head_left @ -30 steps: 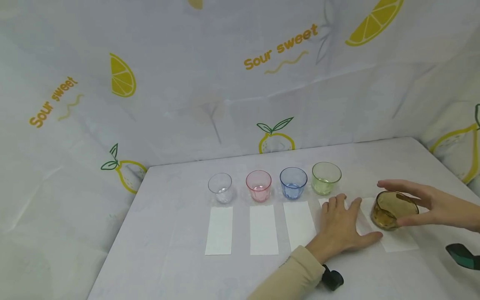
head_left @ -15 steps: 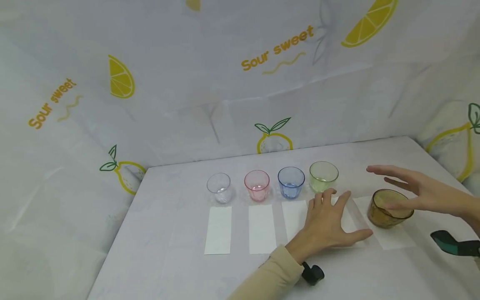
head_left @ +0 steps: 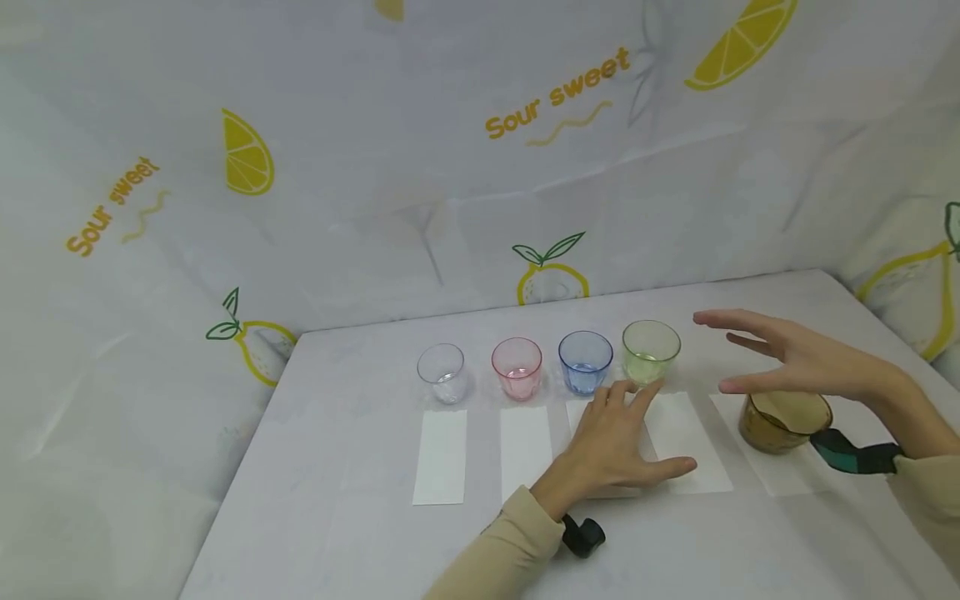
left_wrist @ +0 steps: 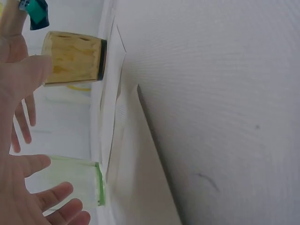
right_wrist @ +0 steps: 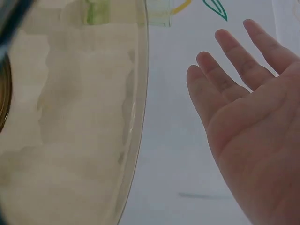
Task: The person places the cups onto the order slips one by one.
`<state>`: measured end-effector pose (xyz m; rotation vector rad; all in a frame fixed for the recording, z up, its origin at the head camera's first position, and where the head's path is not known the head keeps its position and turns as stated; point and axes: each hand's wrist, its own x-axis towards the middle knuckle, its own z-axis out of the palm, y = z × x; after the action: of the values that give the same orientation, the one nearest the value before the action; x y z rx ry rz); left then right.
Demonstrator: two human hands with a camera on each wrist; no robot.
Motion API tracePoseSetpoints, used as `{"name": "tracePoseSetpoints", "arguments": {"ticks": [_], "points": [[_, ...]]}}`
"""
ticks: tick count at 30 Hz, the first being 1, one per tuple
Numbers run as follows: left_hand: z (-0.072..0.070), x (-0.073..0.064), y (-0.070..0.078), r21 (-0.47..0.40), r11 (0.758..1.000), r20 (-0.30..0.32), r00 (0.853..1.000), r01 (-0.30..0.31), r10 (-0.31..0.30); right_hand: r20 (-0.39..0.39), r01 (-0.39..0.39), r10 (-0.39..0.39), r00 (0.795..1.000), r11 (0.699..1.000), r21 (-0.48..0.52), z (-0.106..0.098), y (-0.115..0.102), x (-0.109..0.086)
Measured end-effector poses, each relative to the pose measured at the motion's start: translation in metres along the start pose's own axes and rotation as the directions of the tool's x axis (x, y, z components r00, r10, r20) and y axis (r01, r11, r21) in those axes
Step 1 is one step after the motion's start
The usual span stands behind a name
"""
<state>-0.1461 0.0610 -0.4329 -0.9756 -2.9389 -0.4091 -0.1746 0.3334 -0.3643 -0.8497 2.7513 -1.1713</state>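
Right hand (head_left: 810,358), grip wide, hangs by the amber glass (head_left: 776,427) standing on white paper (head_left: 797,477); left hand (head_left: 611,442), wide too, near the green glass (head_left: 649,357) on the counter (head_left: 337,500)! Trick here: brush neither glass.

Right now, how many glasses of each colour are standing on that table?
Clear glass: 1
Pink glass: 1
Blue glass: 1
Green glass: 1
Amber glass: 1
Total: 5

Wht tbl (head_left: 330,483) w/ 4 glasses (head_left: 586,364) in row, 5 ppr strips (head_left: 440,458) nearer.
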Motion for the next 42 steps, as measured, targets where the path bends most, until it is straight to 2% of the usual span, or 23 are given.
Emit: {"name": "tracePoseSetpoints", "arguments": {"ticks": [8,15,22,35,42], "points": [[0.006,-0.001,-0.007,-0.043,0.999,0.017,1.000,-0.009,0.010,0.065,-0.054,0.055,0.996,0.998,-0.025,0.005,-0.014,0.032],[0.011,-0.001,-0.010,-0.081,0.996,0.034,0.999,-0.020,0.022,0.087,-0.081,0.079,0.993,0.997,0.019,0.011,-0.015,0.047],[0.013,-0.002,-0.011,-0.060,0.998,0.058,0.998,-0.018,0.022,0.115,-0.126,0.120,0.986,0.990,0.054,0.016,-0.012,0.061],[0.018,-0.001,-0.008,0.030,1.000,0.051,0.999,-0.001,-0.001,0.149,-0.189,0.173,0.974,0.977,0.097,0.029,0.000,0.066],[0.021,0.001,-0.009,0.054,0.999,0.045,0.999,0.003,-0.006,0.152,-0.192,0.174,0.973,0.975,0.114,0.032,0.003,0.068]]}}
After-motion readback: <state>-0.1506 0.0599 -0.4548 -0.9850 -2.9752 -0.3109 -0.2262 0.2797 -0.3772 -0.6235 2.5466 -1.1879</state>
